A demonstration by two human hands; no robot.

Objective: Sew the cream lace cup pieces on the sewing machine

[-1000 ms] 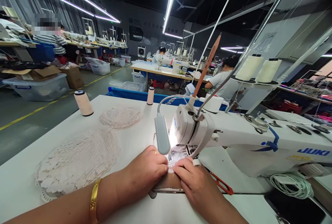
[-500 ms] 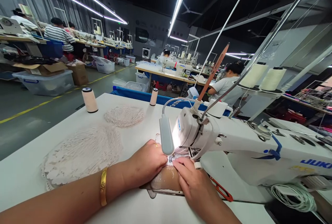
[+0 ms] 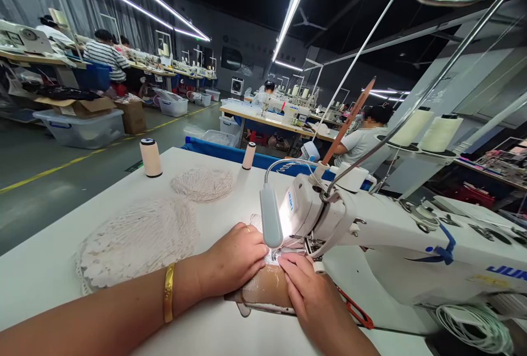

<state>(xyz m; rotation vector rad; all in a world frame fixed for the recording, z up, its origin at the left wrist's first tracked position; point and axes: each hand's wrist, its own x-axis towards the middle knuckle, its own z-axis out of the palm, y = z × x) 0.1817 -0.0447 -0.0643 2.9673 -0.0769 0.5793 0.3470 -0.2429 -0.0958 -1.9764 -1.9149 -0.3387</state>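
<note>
"Two bare hands are working at the needle end of a white JUKI sewing machine (image 3: 358, 207). What has each got?"

"The left hand (image 3: 241, 254) is curled, its thumb and bent fingers gathered on a narrow strip of white openwork lace (image 3: 272, 259). The right hand (image 3: 310, 284) lies opposite with fingers together, tips on the lace; whether they pinch it or only press, I can't tell."

"And the lace itself?"

"Between the two sets of fingertips, beside the needle area, over the near edge of a shiny brown panel (image 3: 267, 287). A slim grey lamp (image 3: 272, 218) lights the spot and partly covers the view beyond."

"Which step would you call that?"

"Lining the lace up and guiding it at the needle, I'd judge. Whether a stitch is being made is too small to see."

"What does the next move ask for?"

"Even, light tension from both sides, the lace flat and straight, fingertips clear of the needle."

"Anything else close by?"

"Red-orange metal-bladed snips (image 3: 356, 312) beside the right hand, and a large heap of pale lace (image 3: 144, 235) beyond the left forearm."
</note>
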